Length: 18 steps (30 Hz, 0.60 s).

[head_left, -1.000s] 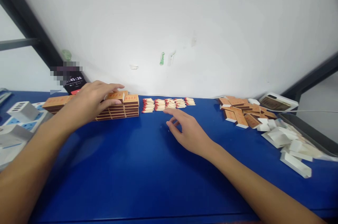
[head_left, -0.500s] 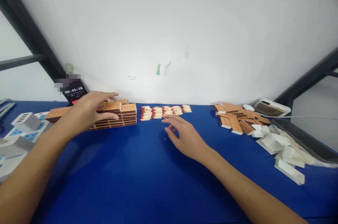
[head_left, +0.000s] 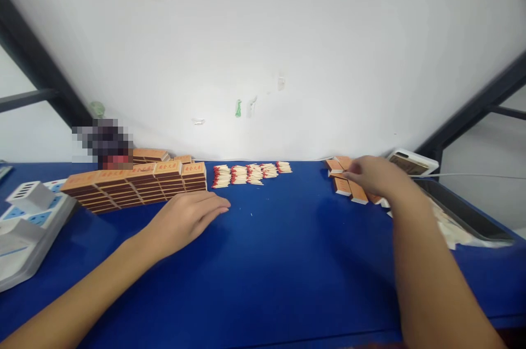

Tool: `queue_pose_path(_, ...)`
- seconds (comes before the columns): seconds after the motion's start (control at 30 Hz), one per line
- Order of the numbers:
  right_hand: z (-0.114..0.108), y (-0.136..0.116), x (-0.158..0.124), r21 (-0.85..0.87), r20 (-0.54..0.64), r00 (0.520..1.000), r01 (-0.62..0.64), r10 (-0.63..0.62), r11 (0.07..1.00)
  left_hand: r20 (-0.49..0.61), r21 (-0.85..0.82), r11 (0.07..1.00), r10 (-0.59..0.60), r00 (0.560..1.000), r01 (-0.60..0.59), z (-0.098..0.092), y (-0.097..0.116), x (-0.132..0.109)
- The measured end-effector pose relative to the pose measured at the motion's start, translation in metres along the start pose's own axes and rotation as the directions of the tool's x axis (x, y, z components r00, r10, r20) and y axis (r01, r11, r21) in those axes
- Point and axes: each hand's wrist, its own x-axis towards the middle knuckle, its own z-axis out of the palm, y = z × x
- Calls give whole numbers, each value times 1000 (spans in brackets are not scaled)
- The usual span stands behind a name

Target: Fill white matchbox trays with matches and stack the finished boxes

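Note:
My left hand hovers just above the blue table, fingers stretched forward and nothing visible in them. Right behind it stands a long stack of orange-brown matchboxes, several layers high. Small heaps of red-tipped matches lie in a row to the right of that stack, along the wall. At the right, my right hand reaches over a loose pile of matchboxes. Its fingers are blurred and partly hidden, so whether they grip a box does not show. The hand and forearm cover much of this pile.
A white power strip with plugged-in chargers sits at the left edge. A blurred-out upright object stands behind the stack. On the right are a white-cased phone, a white cable and a dark tray.
My left hand has left the top of the matchbox stack and come down to the right, in front of it. My right hand has moved right, from near the matches to the loose matchboxes.

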Motion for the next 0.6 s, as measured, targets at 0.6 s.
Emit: queue_pose_path(0.6, 52, 164, -73, 162, -337, 930, -97, 148, 982, 84, 73, 996, 53, 995, -60, 19, -1, -14)
